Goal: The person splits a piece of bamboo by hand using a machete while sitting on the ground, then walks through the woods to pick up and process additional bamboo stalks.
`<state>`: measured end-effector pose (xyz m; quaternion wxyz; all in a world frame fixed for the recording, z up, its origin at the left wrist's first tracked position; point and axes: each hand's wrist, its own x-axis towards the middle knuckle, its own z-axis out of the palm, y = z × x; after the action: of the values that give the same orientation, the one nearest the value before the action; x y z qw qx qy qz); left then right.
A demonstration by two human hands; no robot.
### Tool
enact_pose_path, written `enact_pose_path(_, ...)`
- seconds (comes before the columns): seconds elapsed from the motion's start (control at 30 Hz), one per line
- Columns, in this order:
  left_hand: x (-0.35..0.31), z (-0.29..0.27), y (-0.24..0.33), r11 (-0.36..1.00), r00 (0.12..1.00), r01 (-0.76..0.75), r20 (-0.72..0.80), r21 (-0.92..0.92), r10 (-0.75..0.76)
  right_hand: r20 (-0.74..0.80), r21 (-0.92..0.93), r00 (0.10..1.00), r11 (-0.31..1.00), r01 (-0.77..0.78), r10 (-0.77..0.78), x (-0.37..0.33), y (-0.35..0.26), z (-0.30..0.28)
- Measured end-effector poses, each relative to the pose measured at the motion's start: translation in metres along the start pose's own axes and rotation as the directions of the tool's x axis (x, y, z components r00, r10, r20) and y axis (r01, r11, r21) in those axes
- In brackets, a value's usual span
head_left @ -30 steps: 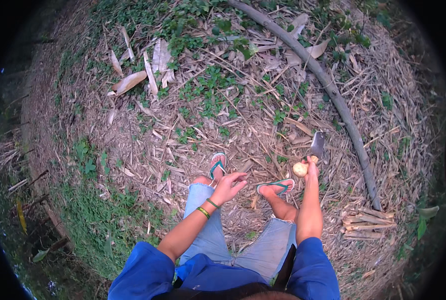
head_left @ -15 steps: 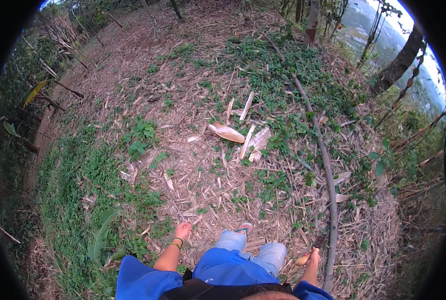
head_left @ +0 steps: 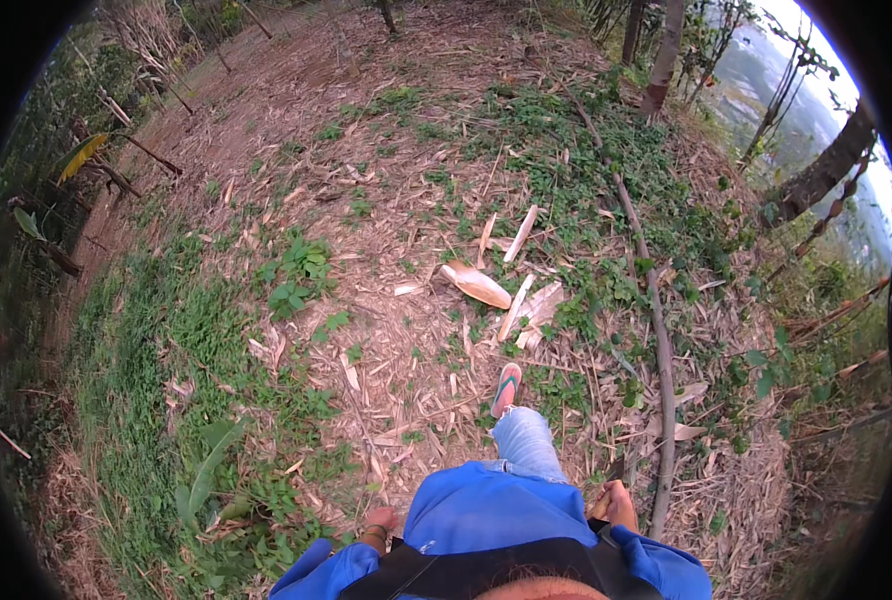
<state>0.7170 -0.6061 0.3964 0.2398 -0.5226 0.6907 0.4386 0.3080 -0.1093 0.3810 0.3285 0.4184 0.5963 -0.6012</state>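
Note:
Low at my right side, my right hand (head_left: 618, 503) is closed round the wooden handle of a large knife (head_left: 617, 468). Its dark blade points forward, close to a long branch on the ground. My left hand (head_left: 381, 518) hangs beside my left hip, next to the blue shirt. It is partly hidden and blurred, so its fingers do not show clearly. Ahead of my sandalled foot (head_left: 507, 386) lie several pale split pieces, among them a curved husk-like piece (head_left: 476, 284) and a narrow strip (head_left: 521, 233). Neither hand touches them.
The long branch (head_left: 658, 330) runs along my right side. Dry leaf litter and low green plants (head_left: 296, 275) cover the slope. A broad leaf (head_left: 213, 465) rises at near left. Tree trunks (head_left: 831, 165) stand at the right edge, where the ground falls away.
One foot has stepped forward toward the pale pieces. My left hand has swung back to my hip. My right hand has come closer to my body, with the knife in it.

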Motion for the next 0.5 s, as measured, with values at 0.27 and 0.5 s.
enact_pose_path(0.27,0.110,-0.107,0.262,0.762,0.695,-0.487,-0.718,-0.426,0.042,0.429,-0.869,0.764,0.010,0.494,-0.482,0.087,-0.084,0.078)
enact_pose_path(0.5,0.003,-0.386,0.588,0.365,-0.063,-0.905,-0.918,0.218,0.391,0.625,-0.758,0.697,-0.486,0.435,-0.350,0.212,-0.250,0.246)
